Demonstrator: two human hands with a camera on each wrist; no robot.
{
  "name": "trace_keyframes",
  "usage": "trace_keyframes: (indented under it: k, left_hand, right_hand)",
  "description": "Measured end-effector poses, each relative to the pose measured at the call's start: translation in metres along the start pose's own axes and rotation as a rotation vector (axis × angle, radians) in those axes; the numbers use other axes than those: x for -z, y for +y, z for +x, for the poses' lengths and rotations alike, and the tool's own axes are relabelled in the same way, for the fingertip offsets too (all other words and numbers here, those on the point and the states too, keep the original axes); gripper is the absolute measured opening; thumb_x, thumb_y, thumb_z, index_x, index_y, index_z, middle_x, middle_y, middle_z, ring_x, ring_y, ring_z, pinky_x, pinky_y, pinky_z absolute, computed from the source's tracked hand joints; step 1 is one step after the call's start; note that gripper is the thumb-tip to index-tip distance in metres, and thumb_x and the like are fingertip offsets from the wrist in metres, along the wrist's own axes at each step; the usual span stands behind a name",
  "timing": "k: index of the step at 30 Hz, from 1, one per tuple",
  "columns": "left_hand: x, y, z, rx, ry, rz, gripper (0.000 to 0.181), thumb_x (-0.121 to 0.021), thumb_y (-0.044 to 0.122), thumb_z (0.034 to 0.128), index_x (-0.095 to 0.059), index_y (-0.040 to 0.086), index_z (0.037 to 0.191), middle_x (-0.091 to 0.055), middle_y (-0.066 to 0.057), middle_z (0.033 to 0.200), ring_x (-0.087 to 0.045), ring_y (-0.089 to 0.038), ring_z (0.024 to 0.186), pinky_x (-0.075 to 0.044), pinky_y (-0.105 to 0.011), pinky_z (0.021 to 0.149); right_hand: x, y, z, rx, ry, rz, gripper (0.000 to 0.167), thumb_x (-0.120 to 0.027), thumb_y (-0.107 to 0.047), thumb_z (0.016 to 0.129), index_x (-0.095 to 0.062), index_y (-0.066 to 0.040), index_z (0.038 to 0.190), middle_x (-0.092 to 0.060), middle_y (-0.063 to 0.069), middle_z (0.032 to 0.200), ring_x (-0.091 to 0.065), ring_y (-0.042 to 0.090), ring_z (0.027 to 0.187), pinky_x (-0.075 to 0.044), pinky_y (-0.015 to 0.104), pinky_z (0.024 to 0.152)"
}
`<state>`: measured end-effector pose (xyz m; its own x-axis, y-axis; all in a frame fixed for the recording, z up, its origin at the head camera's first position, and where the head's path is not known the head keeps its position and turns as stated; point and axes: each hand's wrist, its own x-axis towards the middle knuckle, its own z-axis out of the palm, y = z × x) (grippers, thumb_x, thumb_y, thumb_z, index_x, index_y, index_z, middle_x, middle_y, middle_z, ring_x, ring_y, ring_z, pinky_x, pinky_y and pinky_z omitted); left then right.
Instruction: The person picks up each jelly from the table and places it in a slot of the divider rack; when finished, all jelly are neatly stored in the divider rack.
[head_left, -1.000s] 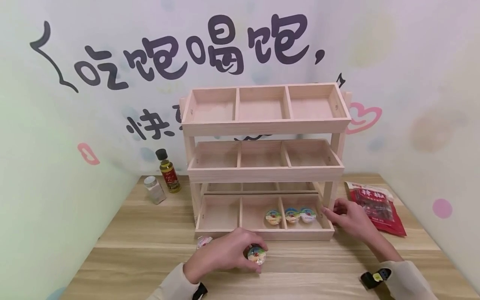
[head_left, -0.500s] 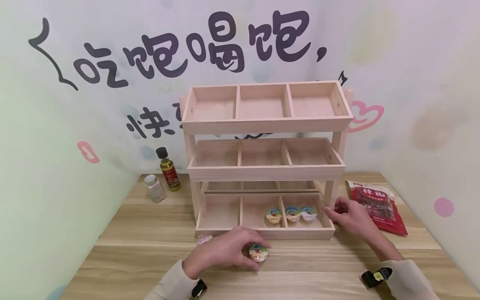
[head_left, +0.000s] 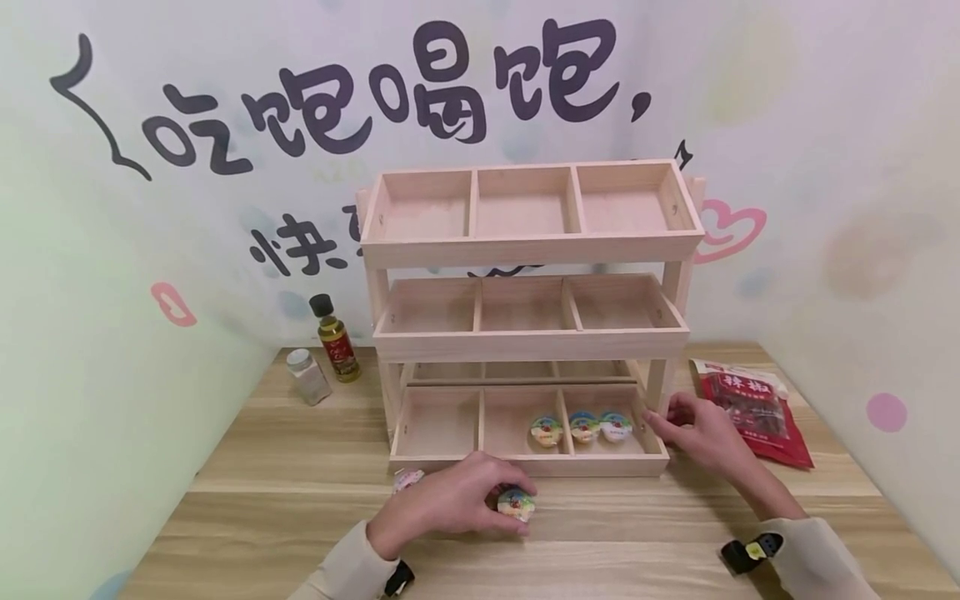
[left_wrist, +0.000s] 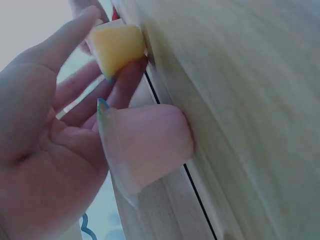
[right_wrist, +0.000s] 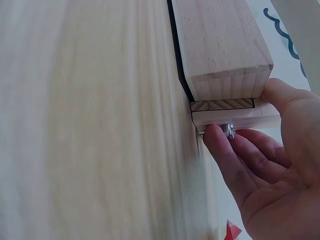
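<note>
In the head view the left hand [head_left: 457, 504] is at the table in front of the wooden rack [head_left: 525, 347], thumb and fingers around a small jelly cup [head_left: 516, 505]. The left wrist view shows this yellow cup [left_wrist: 117, 47] between thumb and fingers, with a pink cup [left_wrist: 150, 145] nearer the palm, standing on the table. That pink cup [head_left: 407, 481] shows partly left of the hand in the head view. The right hand [head_left: 708, 437] grips the lower right end of the rack; in the right wrist view its fingers [right_wrist: 232, 165] lie beside a metal bolt [right_wrist: 228, 131].
In the rack's bottom tier, one jelly cup [head_left: 546, 432] lies in the middle compartment and two cups [head_left: 615, 427] in the right one. An oil bottle [head_left: 339, 342] and a white-capped jar [head_left: 308, 377] stand left; a red packet [head_left: 753, 414] lies right.
The head view has shifted slightly. The left hand and its cup have moved very little, with the cup's lid now tilted a bit differently; the right hand stays on the rack.
</note>
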<state>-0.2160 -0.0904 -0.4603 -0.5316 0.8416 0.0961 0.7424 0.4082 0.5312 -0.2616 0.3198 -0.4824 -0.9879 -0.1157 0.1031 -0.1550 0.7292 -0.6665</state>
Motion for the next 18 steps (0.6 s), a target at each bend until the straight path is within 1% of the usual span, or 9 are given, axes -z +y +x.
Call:
trace_keyframes:
  k: [5, 12, 18]
  left_hand:
    - [0.001, 0.0, 0.001, -0.023, 0.006, -0.019, 0.039, -0.08, 0.04, 0.0994, -0.078, 0.013, 0.128, -0.079, 0.007, 0.123, -0.066, 0.007, 0.106, -0.055, -0.013, 0.094]
    - [0.009, 0.002, 0.003, -0.023, 0.061, -0.002, 0.042, -0.077, 0.043, 0.1011, -0.077, 0.013, 0.131, -0.079, 0.004, 0.125, -0.068, 0.004, 0.112, -0.055, -0.015, 0.099]
    - [0.018, 0.004, 0.004, -0.026, 0.111, -0.018, 0.046, -0.074, 0.044, 0.1028, -0.075, 0.014, 0.137, -0.077, 0.0, 0.133, -0.07, -0.004, 0.122, -0.055, -0.02, 0.105]
  right_hand:
    - [0.0, -0.001, 0.0, -0.003, -0.003, 0.001, 0.041, -0.075, -0.045, 0.102, -0.07, -0.007, 0.115, -0.076, 0.008, 0.104, -0.063, 0.021, 0.089, -0.053, 0.025, 0.066]
    - [-0.001, -0.001, -0.001, -0.027, -0.009, 0.003, 0.044, -0.075, -0.047, 0.102, -0.069, -0.006, 0.117, -0.076, 0.009, 0.106, -0.063, 0.021, 0.091, -0.054, 0.025, 0.067]
    - [0.0, -0.002, 0.0, -0.025, -0.005, 0.005, 0.043, -0.075, -0.047, 0.102, -0.069, -0.006, 0.116, -0.076, 0.01, 0.108, -0.064, 0.021, 0.092, -0.054, 0.025, 0.068]
